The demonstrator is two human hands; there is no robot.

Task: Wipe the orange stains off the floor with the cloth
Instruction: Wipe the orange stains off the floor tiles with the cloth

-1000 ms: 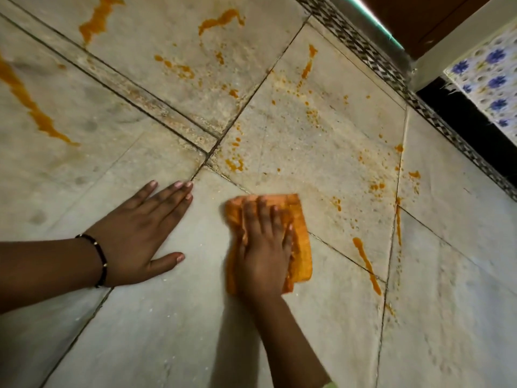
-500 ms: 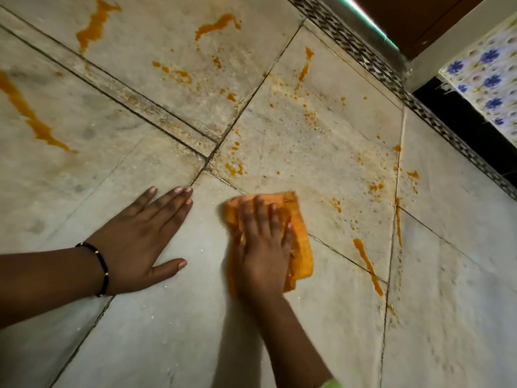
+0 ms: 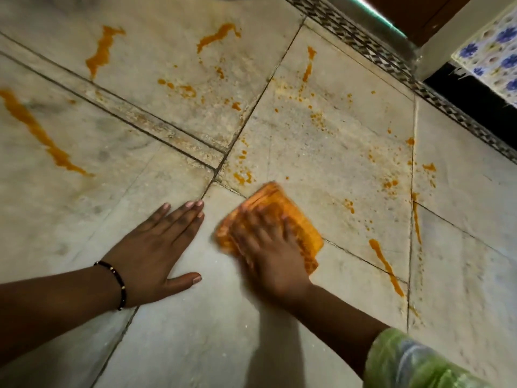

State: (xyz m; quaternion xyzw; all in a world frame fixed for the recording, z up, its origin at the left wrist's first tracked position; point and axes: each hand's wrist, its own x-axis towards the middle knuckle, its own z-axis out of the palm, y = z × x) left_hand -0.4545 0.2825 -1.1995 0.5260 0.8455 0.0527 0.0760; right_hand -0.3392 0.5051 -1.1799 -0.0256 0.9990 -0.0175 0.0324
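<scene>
Smearing is the likely risk, since the folded orange cloth (image 3: pixel 282 217) looks saturated and could spread stains (image 3: pixel 242 177) rather than lift them; it is pressed flat to the marble floor (image 3: pixel 321 152) under the right hand (image 3: pixel 272 253), long axis running toward upper-left; the left hand (image 3: pixel 156 247) is braced flat, empty.

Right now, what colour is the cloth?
Orange, like the stains; the cloth under the right hand shows in the head view.
</scene>
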